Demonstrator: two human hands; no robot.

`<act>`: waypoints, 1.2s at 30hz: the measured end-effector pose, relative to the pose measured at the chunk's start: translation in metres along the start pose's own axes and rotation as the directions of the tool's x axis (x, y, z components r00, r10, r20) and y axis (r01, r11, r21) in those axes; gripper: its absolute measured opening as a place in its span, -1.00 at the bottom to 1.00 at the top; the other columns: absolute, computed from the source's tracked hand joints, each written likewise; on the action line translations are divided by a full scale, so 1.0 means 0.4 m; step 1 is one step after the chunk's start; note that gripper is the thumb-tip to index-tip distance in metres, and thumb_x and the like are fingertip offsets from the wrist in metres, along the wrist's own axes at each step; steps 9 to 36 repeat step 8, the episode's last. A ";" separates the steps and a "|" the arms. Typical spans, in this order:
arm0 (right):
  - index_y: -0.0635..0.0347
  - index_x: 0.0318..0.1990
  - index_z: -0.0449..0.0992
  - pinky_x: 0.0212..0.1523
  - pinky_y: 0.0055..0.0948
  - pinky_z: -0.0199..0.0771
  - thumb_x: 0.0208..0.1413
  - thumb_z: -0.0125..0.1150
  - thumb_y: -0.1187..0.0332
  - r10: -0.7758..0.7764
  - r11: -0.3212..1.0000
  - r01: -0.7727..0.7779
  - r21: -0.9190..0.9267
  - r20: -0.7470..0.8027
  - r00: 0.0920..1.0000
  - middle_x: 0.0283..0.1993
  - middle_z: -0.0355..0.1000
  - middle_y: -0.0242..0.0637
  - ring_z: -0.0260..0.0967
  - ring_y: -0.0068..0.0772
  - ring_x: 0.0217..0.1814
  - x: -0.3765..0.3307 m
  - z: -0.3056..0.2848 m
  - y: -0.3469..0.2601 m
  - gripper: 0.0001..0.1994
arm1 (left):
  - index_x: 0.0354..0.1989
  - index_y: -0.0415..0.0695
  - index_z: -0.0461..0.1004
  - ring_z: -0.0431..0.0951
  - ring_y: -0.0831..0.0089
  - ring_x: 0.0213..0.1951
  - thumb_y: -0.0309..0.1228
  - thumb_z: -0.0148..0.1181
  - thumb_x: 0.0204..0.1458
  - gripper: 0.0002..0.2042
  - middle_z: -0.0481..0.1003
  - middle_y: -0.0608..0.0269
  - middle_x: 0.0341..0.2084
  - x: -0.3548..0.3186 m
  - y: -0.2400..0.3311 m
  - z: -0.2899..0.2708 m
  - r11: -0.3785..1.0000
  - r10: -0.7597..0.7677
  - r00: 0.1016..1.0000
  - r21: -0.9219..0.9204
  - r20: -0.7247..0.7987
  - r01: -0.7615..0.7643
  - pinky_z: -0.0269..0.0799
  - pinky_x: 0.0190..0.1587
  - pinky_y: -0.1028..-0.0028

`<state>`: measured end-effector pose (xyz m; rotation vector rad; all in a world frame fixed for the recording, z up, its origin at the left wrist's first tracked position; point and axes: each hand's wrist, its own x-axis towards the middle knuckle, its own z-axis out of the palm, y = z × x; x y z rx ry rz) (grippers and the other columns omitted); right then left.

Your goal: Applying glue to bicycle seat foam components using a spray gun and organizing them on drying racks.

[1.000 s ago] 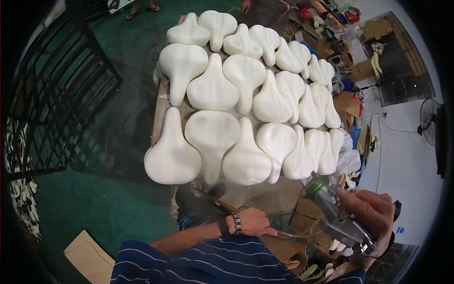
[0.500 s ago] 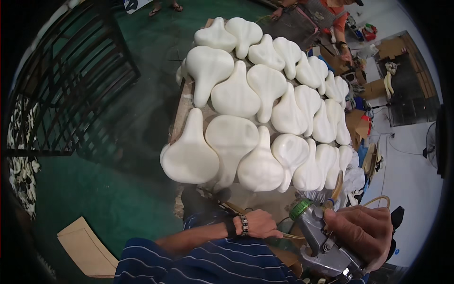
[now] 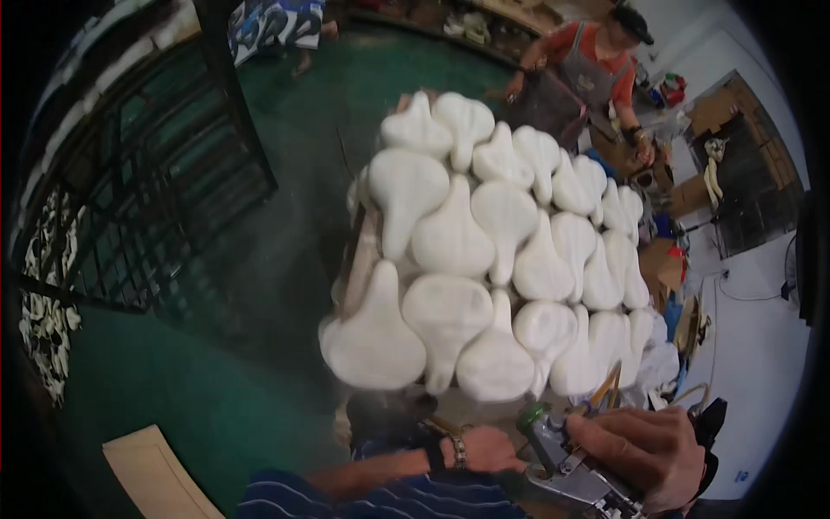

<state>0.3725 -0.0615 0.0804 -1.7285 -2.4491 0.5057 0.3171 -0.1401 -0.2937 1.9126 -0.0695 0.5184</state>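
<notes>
My right hand (image 3: 644,450) is wrapped round a metal spray gun (image 3: 575,476) with a green ring at its front, at the lower right. My left hand (image 3: 488,450), with a band and a bracelet at the wrist, is closed beside the gun; a thin yellowish hose runs at its fingers, though blur hides most of it. Just beyond both hands, white bicycle saddle pads (image 3: 450,320) lie in close rows on a table (image 3: 359,268), their narrow noses pointing alternately away and toward me. Neither hand touches the pads. A faint haze hangs near the table's close left corner.
Black metal racks (image 3: 233,112) stand at the left, with pale scraps (image 3: 52,337) on the floor behind. Flat cardboard (image 3: 160,476) lies at the lower left. Across the table a person in an apron (image 3: 562,95) works with both hands. Boxes (image 3: 692,195) and clutter line the right wall.
The view has tilted up, so the pads appear lower and more of the other person shows. Both my hands and the spray gun have shifted slightly down and left in the picture.
</notes>
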 end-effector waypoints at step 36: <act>0.31 0.17 0.49 -0.34 -0.25 0.62 -0.07 0.36 0.34 -0.019 0.999 0.024 -0.044 0.105 0.994 -0.23 0.57 -0.08 0.60 -0.03 -0.31 0.004 -0.026 0.006 -0.43 | -0.40 -0.09 0.63 0.62 0.03 -0.33 -0.03 -0.06 0.29 -0.55 0.60 0.03 -0.47 0.006 0.059 -0.130 0.994 -0.085 0.950 0.097 0.300 0.058 0.48 -0.22 0.10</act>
